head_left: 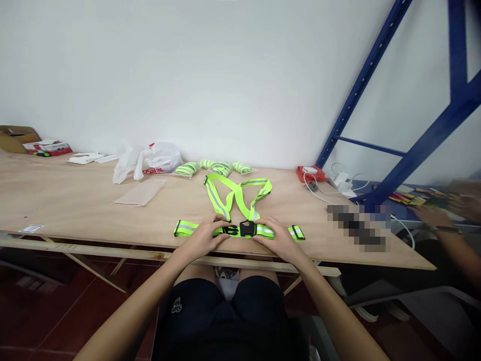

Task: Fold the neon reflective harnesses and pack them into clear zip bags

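A neon-yellow reflective vest [238,195] made of elastic straps lies spread on the wooden table, its shoulder straps crossing toward the wall. Its waist belt runs along the near edge. My left hand [205,235] grips the belt beside the pronged half of a black buckle [232,230]. My right hand [277,237] pinches the belt beside the socket half of the buckle [247,228]. The two halves face each other, apart by a small gap. Black strap sliders [298,232] sit near the belt's outer ends.
Bagged folded vests [220,169] lie by the wall, near a white plastic bag [163,156]. A flat clear pouch [141,192] rests at left. A red bag [311,174] and white cables lie right, by a blue rack [361,85]. Another person's arm [447,235] shows at far right.
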`<state>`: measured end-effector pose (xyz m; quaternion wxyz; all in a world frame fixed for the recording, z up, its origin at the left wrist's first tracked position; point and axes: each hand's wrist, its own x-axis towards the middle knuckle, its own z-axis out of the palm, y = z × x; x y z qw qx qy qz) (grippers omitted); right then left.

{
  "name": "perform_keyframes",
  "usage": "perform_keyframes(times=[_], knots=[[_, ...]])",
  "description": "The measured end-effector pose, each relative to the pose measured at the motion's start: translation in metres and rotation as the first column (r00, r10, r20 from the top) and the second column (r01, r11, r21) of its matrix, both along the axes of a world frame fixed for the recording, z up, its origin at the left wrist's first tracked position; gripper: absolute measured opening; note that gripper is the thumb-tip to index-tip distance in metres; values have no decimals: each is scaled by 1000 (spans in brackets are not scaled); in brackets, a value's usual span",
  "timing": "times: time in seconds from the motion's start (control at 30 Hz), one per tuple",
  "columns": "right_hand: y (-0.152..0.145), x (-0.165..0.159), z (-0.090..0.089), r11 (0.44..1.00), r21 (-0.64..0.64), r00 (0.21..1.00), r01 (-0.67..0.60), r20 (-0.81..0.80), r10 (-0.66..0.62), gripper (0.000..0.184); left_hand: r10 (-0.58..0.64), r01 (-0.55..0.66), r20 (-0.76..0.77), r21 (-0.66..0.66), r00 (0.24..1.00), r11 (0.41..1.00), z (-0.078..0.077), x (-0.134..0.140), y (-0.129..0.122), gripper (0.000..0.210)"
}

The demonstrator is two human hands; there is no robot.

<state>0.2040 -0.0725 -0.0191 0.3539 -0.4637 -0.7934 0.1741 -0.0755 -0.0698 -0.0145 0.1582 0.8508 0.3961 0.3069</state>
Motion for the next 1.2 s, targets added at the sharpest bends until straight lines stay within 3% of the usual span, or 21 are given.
perform_keyframes(times=[0.27, 0.73, 1.2], knots=[[1, 0, -7, 1000, 2, 998, -20, -63, 20, 32, -67, 52, 175, 88, 982, 995, -6, 4, 6, 23], [-2, 1, -1, 1000, -9, 988, -8, -153, 7, 25, -100, 61, 245, 162, 965, 985, -12, 7, 9, 22], [0, -2, -7, 994, 104, 999, -28, -39, 32, 27, -133, 98, 205, 172, 970, 980, -12, 25, 3, 25]])
